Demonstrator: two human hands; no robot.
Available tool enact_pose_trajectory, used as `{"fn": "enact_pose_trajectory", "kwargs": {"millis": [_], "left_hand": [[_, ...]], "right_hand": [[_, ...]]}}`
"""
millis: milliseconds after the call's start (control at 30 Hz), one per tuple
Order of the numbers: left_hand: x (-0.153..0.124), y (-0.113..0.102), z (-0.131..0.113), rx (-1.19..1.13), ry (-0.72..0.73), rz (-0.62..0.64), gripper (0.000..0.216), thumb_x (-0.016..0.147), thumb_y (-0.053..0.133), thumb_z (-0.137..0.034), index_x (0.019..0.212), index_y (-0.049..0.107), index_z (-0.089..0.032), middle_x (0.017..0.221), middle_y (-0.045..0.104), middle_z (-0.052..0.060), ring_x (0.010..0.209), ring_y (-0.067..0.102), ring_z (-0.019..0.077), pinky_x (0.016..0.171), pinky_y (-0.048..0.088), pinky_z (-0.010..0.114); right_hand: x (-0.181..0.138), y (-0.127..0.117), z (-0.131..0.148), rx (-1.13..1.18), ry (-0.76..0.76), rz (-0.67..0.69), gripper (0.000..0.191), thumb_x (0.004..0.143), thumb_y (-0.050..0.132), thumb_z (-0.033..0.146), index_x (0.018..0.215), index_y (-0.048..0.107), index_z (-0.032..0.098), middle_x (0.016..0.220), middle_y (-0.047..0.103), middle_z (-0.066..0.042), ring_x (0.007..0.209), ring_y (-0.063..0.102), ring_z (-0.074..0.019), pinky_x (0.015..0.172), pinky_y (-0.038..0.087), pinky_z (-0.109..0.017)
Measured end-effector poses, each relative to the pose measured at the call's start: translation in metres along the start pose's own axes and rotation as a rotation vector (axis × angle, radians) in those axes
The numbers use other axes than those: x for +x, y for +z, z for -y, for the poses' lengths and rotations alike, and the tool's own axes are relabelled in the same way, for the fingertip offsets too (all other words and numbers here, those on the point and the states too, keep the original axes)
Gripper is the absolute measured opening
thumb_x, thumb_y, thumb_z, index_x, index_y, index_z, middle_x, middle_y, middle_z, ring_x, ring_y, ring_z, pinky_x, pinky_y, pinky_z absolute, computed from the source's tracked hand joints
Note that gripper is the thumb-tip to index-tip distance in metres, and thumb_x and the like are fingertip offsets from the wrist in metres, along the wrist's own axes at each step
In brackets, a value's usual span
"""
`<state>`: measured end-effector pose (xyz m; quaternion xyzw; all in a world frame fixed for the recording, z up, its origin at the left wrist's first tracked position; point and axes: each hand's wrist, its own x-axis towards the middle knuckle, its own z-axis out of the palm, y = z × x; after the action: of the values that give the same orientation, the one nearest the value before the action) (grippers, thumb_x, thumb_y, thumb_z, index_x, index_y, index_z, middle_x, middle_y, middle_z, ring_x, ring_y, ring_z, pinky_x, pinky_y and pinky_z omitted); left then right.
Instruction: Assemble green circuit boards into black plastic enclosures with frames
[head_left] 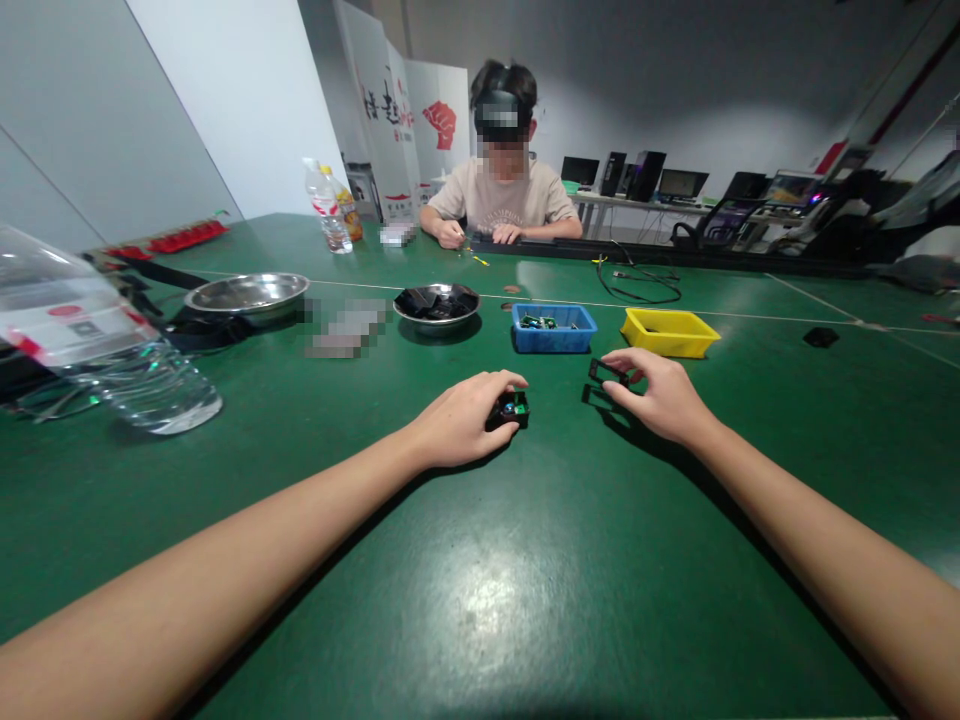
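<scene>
My left hand [471, 418] is closed around a small black plastic case [523, 416] at the middle of the green table. Green and blue parts show inside the case, which opens toward the right. Further right, my right hand [660, 392] pinches a thin black rectangular frame [598, 372] just above the table, its shadow falling below it. The two held pieces are apart. Beyond them stand a blue bin [553, 340] with small green circuit boards and a yellow bin [670, 333] whose contents are mostly hidden.
A metal bowl of black parts [436, 323] stands left of the blue bin. Another metal bowl [247, 308] and a large water bottle [112, 350] are at the left. A black cable [645, 285] and a small black piece [820, 337] lie right. Across the table sits a person [510, 195].
</scene>
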<state>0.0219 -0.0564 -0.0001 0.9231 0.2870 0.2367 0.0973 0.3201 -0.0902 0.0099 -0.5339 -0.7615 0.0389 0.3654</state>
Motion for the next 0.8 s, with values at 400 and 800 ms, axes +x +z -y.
{"fn": "enact_pose_trajectory", "kwargs": {"millis": [400,800], "left_hand": [[0.002,-0.002,-0.002,-0.019,-0.051,0.066,0.040,0.086,0.059,-0.031,0.124,0.051,-0.021,0.126,0.063,0.010,0.115,0.061,0.0257,0.101,0.050,0.042],[0.002,-0.002,-0.001,-0.017,-0.049,0.075,0.039,0.087,0.058,-0.031,0.124,0.050,-0.020,0.126,0.063,0.010,0.116,0.061,0.0258,0.101,0.050,0.042]], "right_hand": [[0.005,-0.010,-0.065,0.180,0.342,-0.112,0.027,0.076,0.064,0.038,0.090,0.071,0.017,0.089,0.076,-0.009,0.080,0.070,-0.0237,0.081,0.055,-0.041],[0.006,-0.022,-0.046,-0.096,0.213,0.099,0.023,0.079,0.061,0.038,0.083,0.071,0.018,0.087,0.074,-0.008,0.074,0.065,-0.0210,0.071,0.048,-0.034]]}}
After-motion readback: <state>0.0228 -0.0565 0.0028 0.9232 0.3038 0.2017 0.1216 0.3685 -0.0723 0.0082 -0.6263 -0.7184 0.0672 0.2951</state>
